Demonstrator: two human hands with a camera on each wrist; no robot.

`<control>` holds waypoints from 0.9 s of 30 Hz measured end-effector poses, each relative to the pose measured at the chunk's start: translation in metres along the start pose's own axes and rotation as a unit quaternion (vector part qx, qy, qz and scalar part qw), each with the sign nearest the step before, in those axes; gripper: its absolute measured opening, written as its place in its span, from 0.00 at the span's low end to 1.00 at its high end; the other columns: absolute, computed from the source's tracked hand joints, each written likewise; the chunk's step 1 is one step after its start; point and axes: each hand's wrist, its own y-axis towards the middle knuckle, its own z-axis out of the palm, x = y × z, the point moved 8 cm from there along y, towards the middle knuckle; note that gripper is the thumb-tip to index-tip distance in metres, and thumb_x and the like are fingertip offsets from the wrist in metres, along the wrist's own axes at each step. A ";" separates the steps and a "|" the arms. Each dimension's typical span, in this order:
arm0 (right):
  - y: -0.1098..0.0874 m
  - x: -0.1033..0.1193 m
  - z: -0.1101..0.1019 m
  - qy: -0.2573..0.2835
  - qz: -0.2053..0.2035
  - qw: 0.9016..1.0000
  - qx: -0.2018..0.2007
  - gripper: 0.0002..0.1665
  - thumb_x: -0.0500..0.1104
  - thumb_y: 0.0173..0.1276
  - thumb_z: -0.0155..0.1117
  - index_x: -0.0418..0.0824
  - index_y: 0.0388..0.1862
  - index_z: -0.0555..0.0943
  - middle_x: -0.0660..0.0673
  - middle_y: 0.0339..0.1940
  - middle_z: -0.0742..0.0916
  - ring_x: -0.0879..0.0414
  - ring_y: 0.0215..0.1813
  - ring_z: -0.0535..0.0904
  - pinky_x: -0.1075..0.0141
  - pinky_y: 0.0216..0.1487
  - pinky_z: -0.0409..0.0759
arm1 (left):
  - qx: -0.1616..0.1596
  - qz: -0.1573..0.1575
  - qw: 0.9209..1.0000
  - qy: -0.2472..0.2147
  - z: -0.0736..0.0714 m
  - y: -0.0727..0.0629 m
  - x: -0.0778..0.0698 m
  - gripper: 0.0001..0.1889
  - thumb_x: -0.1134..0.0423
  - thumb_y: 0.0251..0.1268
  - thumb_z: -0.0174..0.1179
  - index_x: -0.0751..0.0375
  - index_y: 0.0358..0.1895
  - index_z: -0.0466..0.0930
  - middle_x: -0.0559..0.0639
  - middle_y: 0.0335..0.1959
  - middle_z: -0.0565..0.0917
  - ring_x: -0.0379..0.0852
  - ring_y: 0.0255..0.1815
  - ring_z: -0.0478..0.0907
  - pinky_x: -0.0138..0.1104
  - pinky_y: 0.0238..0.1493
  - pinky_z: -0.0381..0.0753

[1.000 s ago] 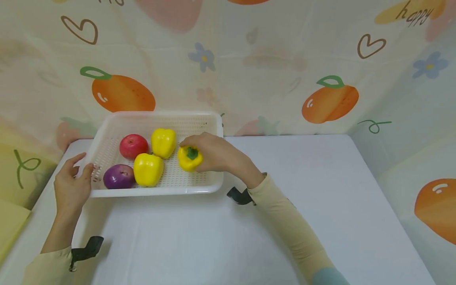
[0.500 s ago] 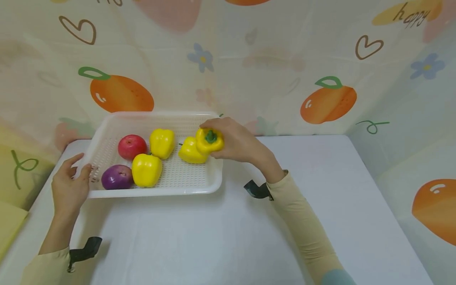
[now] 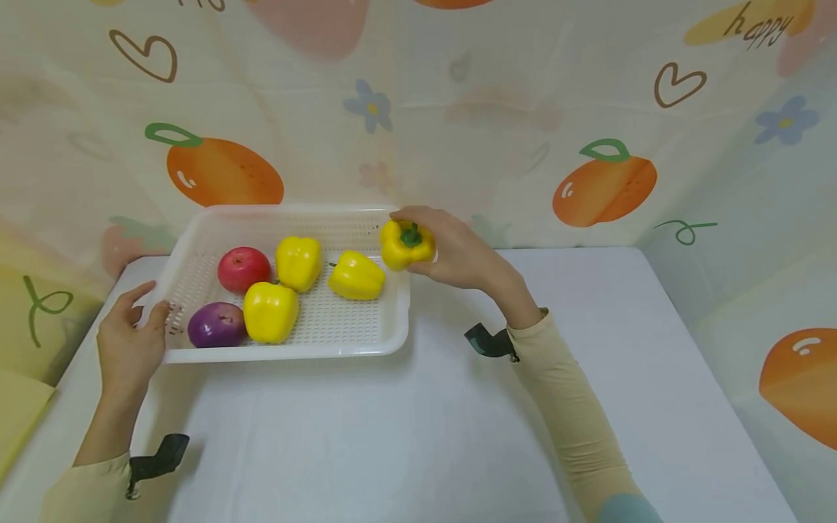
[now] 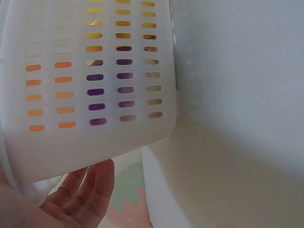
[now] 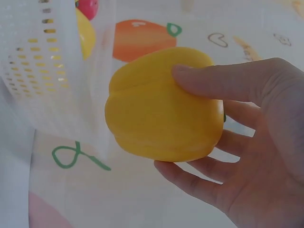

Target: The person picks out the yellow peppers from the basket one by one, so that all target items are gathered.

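A white perforated plastic basket (image 3: pixel 261 354) rests on the table against the printed backdrop. My left hand (image 3: pixel 133 336) grips its left end, and in the left wrist view the fingers (image 4: pixel 100 187) curl beneath the rim. Over the basket's right rim, my right hand (image 3: pixel 458 250) holds a yellow bell pepper (image 3: pixel 400 249), stem facing the head camera. The right wrist view shows the thumb on one side of this pepper (image 5: pixel 159 109) and fingers on the other. Inside the basket lie a red round fruit or vegetable (image 3: pixel 244 269), a purple round vegetable (image 3: pixel 216 325) and three more yellow bell peppers (image 3: pixel 356 276).
The white tabletop (image 3: pixel 366 428) extends in front of the basket and to its right. A backdrop cloth (image 3: pixel 458 145) printed with oranges, hearts and flowers stands close behind the basket. Dark wrist-camera mounts (image 3: pixel 489 341) stick out from both sleeves.
My right hand has lifted the yellow bell pepper from inside the basket and moved it right and up to above the right rim, uncovering another pepper. My left hand stays put.
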 end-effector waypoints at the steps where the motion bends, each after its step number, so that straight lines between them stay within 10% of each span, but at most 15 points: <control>1: -0.001 -0.002 -0.001 0.003 0.004 1.000 -0.001 0.39 0.37 0.59 0.73 0.38 0.69 0.70 0.43 0.69 0.74 0.49 0.70 0.67 0.59 0.72 0.60 | 0.000 -0.001 1.000 0.000 0.000 0.000 0.000 0.27 0.55 0.74 0.49 0.48 0.75 0.62 0.57 0.75 0.61 0.59 0.75 0.56 0.58 0.69 0.57; 21: -0.019 -0.052 -0.003 0.038 0.057 0.997 -0.022 0.41 0.36 0.57 0.75 0.35 0.69 0.70 0.40 0.70 0.74 0.44 0.67 0.69 0.49 0.61 0.73 | -0.039 0.035 0.998 0.026 -0.006 -0.004 -0.006 0.25 0.57 0.72 0.52 0.49 0.71 0.69 0.63 0.64 0.76 0.50 0.52 0.71 0.29 0.38 0.64; 27: -0.021 -0.062 0.003 0.048 0.075 0.996 -0.020 0.40 0.35 0.57 0.74 0.35 0.69 0.70 0.40 0.70 0.74 0.44 0.68 0.68 0.49 0.63 0.71 | -0.038 0.034 0.999 0.015 -0.005 -0.003 -0.005 0.24 0.57 0.73 0.52 0.49 0.71 0.68 0.61 0.66 0.73 0.53 0.61 0.70 0.36 0.52 0.68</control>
